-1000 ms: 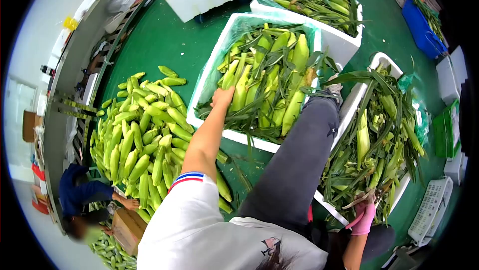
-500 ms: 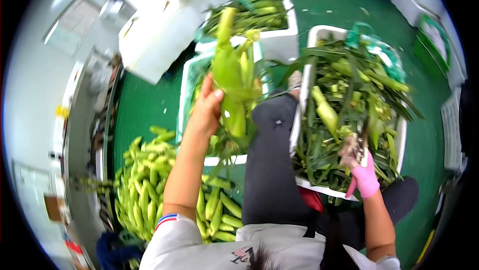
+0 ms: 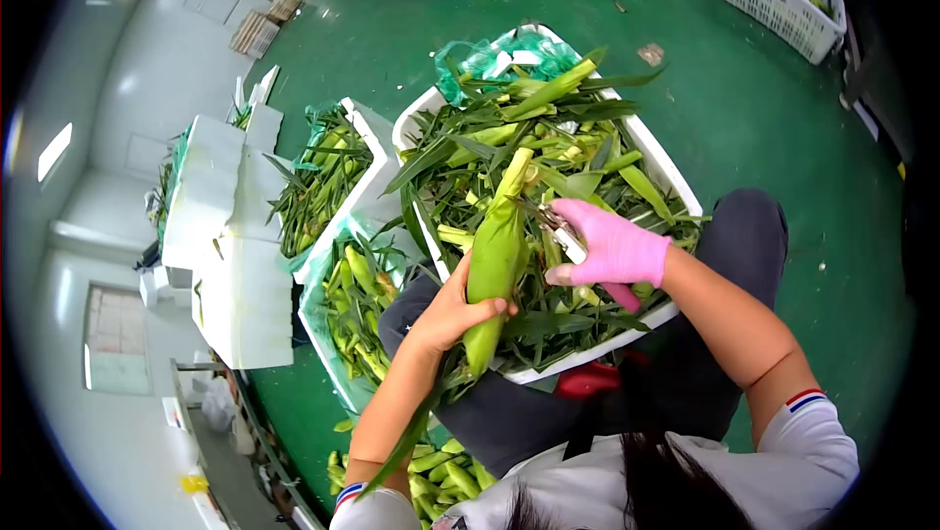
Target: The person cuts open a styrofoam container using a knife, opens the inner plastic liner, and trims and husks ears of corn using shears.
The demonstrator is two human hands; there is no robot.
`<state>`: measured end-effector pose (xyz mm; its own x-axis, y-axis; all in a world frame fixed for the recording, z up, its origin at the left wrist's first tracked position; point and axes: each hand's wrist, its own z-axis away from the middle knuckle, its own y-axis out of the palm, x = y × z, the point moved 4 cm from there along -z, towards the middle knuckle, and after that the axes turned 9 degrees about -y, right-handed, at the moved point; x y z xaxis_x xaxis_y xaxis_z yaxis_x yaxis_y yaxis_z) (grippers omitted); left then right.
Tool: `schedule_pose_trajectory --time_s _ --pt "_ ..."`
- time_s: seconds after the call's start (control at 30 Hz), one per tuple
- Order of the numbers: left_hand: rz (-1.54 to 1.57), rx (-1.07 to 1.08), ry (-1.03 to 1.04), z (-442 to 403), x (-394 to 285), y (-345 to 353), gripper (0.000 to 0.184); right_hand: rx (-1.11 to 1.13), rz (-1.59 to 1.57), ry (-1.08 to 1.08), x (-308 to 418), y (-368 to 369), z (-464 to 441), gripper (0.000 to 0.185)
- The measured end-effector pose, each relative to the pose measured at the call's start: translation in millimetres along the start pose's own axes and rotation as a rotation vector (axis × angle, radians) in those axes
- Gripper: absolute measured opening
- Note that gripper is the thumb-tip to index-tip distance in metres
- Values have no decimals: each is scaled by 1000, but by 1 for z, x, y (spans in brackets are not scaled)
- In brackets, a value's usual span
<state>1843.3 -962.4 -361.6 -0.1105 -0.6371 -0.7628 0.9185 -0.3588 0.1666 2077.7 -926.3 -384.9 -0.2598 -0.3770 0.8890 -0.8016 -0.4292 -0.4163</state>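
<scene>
An ear of corn in green husk [image 3: 496, 261] is in my left hand [image 3: 452, 310], its stalk pointing up and away from me. My fingers wrap round its lower half over the near part of a white foam box [image 3: 666, 163]. My right hand [image 3: 619, 251], in a pink glove, is closed on metal cutters [image 3: 566, 238], whose tips are beside the stalk end of the ear. Cut leaves and stalk pieces [image 3: 470, 153] fill the box beneath both hands. A long loose leaf [image 3: 401, 447] hangs down along my left forearm.
Foam boxes of unhusked corn [image 3: 331, 172] [image 3: 357, 280] stand to the left, beside tall white foam boxes [image 3: 257, 300]. Trimmed ears [image 3: 441, 476] lie on the floor at the bottom. A white basket [image 3: 774, 11] is at the upper right, with blue and green crates along the top.
My left hand has taken an ear from the corn box and brought it over the box of leaves. My right hand has moved up with the cutters to the stalk. The view has turned right.
</scene>
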Motion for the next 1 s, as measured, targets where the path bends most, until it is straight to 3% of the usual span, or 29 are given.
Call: schedule_pose_trajectory --time_s 0.07,0.17,0.23,0.3,0.33,0.43,0.47,0.6,0.63,0.7,0.73,0.83,0.87,0.97,1.0 --pt "58 122 -176 5 -1 -7 73 -36 157 -139 -4 -3 -1 89" --pt "134 303 -235 1 -2 -20 73 -36 198 -198 -1 -7 1 87" --pt "170 351 -249 -5 -5 -21 70 -166 77 -194 -6 -3 2 75" --pt "198 347 -259 -9 -17 -11 73 -12 -64 139 -3 -8 1 66" --pt "111 215 -269 -6 -23 -10 81 -102 -35 120 -9 -6 3 54" --pt "-9 160 -286 5 -26 -32 86 -69 -17 268 -19 -2 6 50" --pt "-225 74 -321 10 -28 -36 85 -88 0 271 -18 -2 5 38" --pt "-686 -147 -217 19 -55 -42 76 46 -403 530 -19 10 7 31" --pt "-985 -232 -35 21 -67 -51 66 -18 -315 448 -16 9 6 31" --pt "-1014 -234 -157 26 -83 -61 62 -154 -145 275 -3 7 5 32" --pt "-1078 -193 -61 25 -85 -71 62 -166 10 202 8 4 4 40" --pt "-1359 27 -73 25 -119 -36 63 -387 366 -437 30 5 -8 56" --pt "-1379 87 -51 22 -124 -28 63 -327 364 -492 31 9 -10 66" --pt "-1622 170 -125 17 -143 1 65 -12 248 -244 21 24 -12 61" --pt "-1707 186 -44 17 -147 7 56 -15 69 -146 16 25 -10 60"
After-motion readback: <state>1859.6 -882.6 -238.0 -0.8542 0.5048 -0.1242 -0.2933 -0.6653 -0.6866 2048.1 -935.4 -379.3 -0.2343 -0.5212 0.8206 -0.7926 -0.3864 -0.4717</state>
